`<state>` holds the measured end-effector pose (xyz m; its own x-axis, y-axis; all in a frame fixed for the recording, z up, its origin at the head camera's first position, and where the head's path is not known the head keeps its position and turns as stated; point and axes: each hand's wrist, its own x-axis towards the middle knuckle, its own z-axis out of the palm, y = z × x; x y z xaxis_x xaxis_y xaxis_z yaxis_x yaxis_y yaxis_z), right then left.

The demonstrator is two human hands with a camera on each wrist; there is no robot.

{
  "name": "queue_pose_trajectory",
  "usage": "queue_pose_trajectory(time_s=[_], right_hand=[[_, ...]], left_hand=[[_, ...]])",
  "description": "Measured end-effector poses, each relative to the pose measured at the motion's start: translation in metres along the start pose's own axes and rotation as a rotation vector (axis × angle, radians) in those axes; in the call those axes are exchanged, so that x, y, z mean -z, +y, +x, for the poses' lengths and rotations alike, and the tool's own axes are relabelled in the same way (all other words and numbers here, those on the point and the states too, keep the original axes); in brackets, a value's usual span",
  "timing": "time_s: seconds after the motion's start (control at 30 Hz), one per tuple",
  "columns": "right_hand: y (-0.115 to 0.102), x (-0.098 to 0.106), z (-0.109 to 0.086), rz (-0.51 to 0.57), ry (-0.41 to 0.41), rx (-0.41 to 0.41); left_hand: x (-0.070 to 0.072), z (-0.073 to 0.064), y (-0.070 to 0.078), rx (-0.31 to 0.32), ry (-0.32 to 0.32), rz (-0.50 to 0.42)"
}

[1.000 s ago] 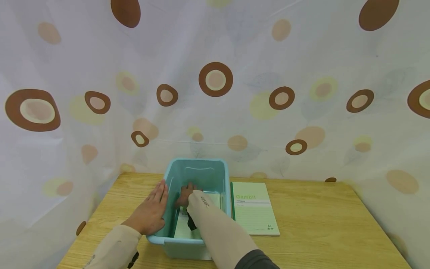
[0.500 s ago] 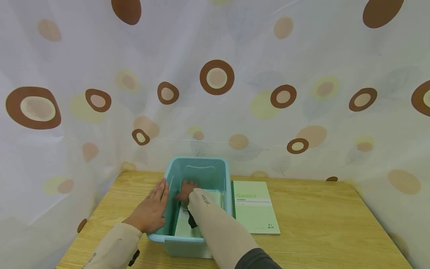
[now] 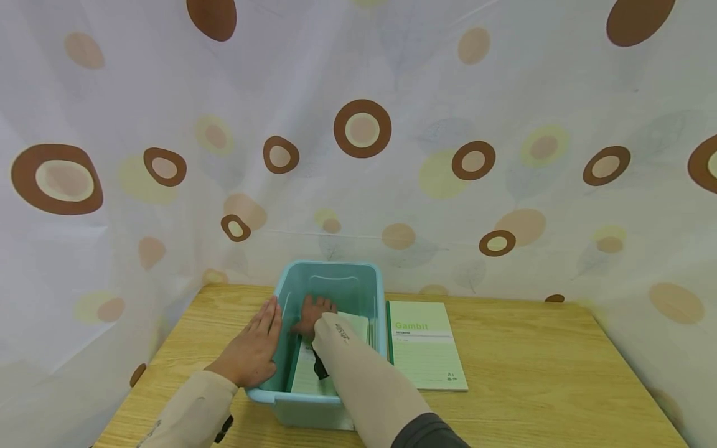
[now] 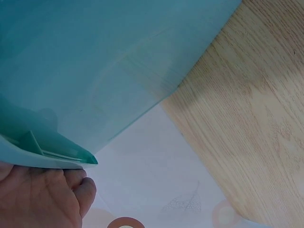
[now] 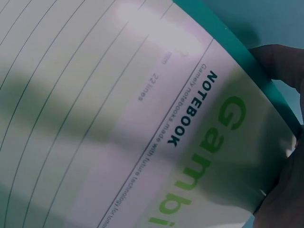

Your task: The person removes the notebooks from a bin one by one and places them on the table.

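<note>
A light blue plastic bin (image 3: 313, 418) stands on the wooden table. My left hand (image 3: 250, 350) rests on its left rim with the fingers straight along it; in the left wrist view, the left hand (image 4: 42, 197) lies against the rim. My right hand (image 3: 313, 316) reaches down inside the bin and grips the top corner of a pale green notebook (image 3: 310, 376). In the right wrist view, the thumb (image 5: 280, 61) lies at the green spine of this notebook (image 5: 142, 114), with the other fingers at its top edge. The right forearm hides part of the bin's inside.
A second Gambit notebook (image 3: 426, 354) lies flat on the table (image 3: 532, 373), just right of the bin. Several more notebook edges (image 3: 370, 333) show along the bin's right inner wall. A white sheet with brown circles (image 3: 420, 81) hangs around the table.
The right hand has shifted slightly inside the bin and its fingers have spread. The view has moved a little. The left hand stays on the rim.
</note>
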<state>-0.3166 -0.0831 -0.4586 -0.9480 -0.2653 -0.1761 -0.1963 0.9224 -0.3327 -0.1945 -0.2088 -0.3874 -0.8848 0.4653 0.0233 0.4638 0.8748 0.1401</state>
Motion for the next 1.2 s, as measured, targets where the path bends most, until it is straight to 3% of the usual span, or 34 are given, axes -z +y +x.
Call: queue_pose_trajectory(time_s=[0.83, 1.0, 1.2], right_hand=[[-0.002, 0.0, 0.004, -0.05, -0.005, -0.011], [-0.005, 0.006, 0.001, -0.058, 0.031, -0.002], [-0.008, 0.016, 0.003, -0.158, 0.135, 0.072]], left_hand=[[0.001, -0.001, 0.0, -0.011, -0.002, 0.002], [0.0, -0.001, 0.0, -0.019, 0.008, 0.003], [0.001, 0.001, 0.0, -0.006, -0.004, 0.018]])
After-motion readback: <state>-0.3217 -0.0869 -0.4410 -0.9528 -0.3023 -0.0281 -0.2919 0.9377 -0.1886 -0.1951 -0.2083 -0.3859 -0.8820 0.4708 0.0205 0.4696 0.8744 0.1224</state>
